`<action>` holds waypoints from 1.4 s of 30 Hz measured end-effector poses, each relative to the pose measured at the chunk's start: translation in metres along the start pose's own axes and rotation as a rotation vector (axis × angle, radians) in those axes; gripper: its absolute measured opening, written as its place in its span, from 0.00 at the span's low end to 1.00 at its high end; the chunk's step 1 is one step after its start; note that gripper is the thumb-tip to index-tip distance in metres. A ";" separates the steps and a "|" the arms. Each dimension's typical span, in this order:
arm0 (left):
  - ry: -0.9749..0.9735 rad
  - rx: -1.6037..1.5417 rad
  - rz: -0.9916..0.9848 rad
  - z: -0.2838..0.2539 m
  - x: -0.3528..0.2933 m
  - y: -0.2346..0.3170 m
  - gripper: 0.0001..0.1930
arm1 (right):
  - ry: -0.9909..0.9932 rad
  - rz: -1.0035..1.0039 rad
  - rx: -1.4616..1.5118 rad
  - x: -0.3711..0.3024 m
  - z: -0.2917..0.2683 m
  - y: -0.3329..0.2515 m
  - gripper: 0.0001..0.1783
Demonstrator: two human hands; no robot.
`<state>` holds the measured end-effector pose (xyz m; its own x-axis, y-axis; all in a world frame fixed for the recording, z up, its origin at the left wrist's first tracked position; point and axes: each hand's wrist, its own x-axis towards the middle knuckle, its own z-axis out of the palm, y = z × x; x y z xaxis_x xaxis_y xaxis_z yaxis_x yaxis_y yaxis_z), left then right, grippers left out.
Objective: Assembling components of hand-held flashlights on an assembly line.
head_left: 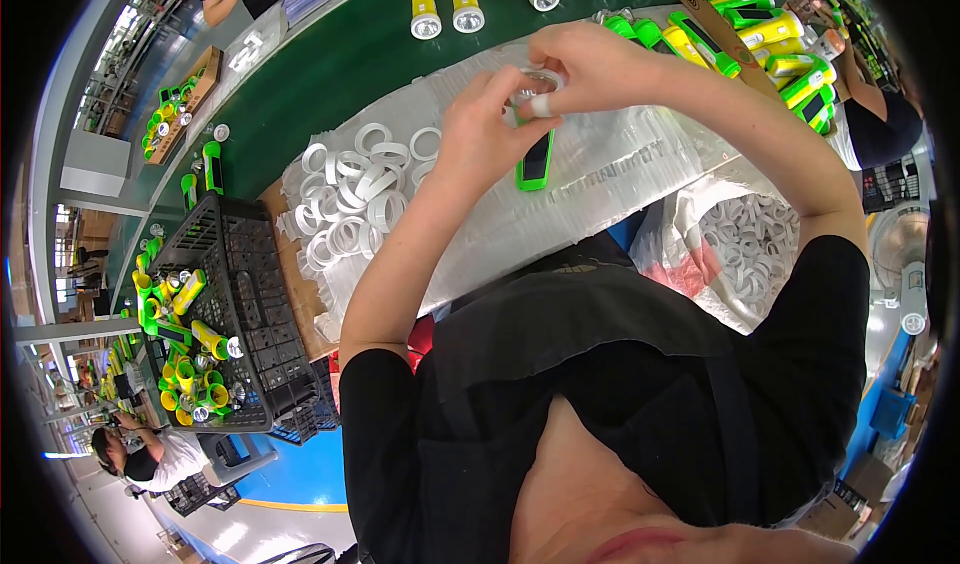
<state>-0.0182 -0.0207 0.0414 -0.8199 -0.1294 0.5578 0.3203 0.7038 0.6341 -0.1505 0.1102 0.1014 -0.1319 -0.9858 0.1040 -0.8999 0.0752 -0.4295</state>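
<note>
A green flashlight [535, 169] with a dark panel lies above the white-covered work surface, its lens end up between my two hands. My left hand [485, 129] is closed around the lens end from the left. From the right, my right hand [590, 64] pinches the same end, its fingertips at the rim. A white band wraps one finger of the right hand. Whether a loose ring sits at the rim is hard to make out behind the fingers. Beside my left forearm lies a pile of white rings [355, 194].
Two yellow flashlights [466, 9] stand on the green belt [370, 59] ahead. More yellow and green flashlights [780, 34] fill a cardboard box at right. A bag of white rings [750, 244] hangs near my right elbow. A black crate [255, 304] stands left. Co-workers sit around.
</note>
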 end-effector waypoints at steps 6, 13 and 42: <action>-0.018 0.011 -0.045 -0.002 0.000 -0.004 0.19 | -0.049 0.486 -0.107 0.006 -0.012 -0.006 0.22; -0.008 -0.045 -0.040 0.000 0.001 -0.006 0.19 | -0.244 0.552 -0.330 0.011 -0.015 -0.023 0.20; 0.022 0.059 -0.084 -0.001 -0.010 -0.001 0.19 | 0.054 0.334 -0.140 0.005 0.002 -0.012 0.24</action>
<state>-0.0093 -0.0207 0.0358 -0.8318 -0.2046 0.5160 0.2219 0.7296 0.6469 -0.1392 0.1038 0.1051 -0.4460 -0.8946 0.0274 -0.8515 0.4148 -0.3207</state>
